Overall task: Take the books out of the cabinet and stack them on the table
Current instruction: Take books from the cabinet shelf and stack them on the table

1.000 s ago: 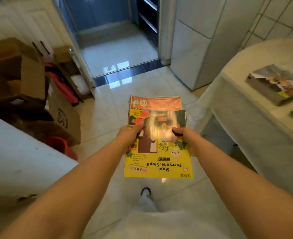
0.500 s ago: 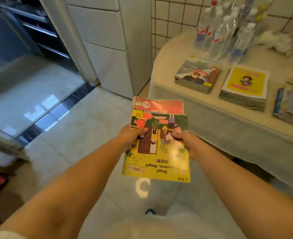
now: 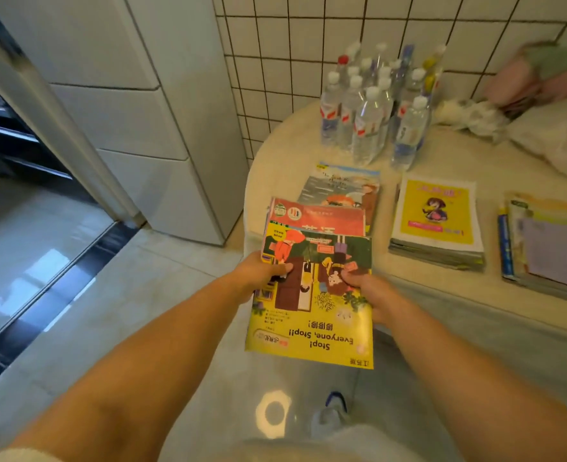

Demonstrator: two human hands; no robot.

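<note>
I hold a small bundle of thin books in front of me, a yellow "Stop! Everyone, Stop!" book (image 3: 312,315) on top and a red-covered book (image 3: 319,215) under it. My left hand (image 3: 258,273) grips the bundle's left edge, thumb on the cover. My right hand (image 3: 365,288) grips its right edge the same way. The bundle's far end reaches over the near-left edge of the cream table (image 3: 282,155). On the table lie three stacks: a grey-and-orange one (image 3: 342,185), a yellow-covered one (image 3: 435,218) and a purple-topped one (image 3: 549,248).
Several water bottles (image 3: 372,105) stand at the table's back by the tiled wall. A soft toy (image 3: 469,115) and pink cloth lie at the back right. A white cabinet (image 3: 142,128) stands left of the table. My shoe (image 3: 332,411) is on the tiled floor.
The view has swung right and come closer to the table. The held bundle now reaches over the table's edge, near the grey-and-orange stack. Both hands keep the same grip.
</note>
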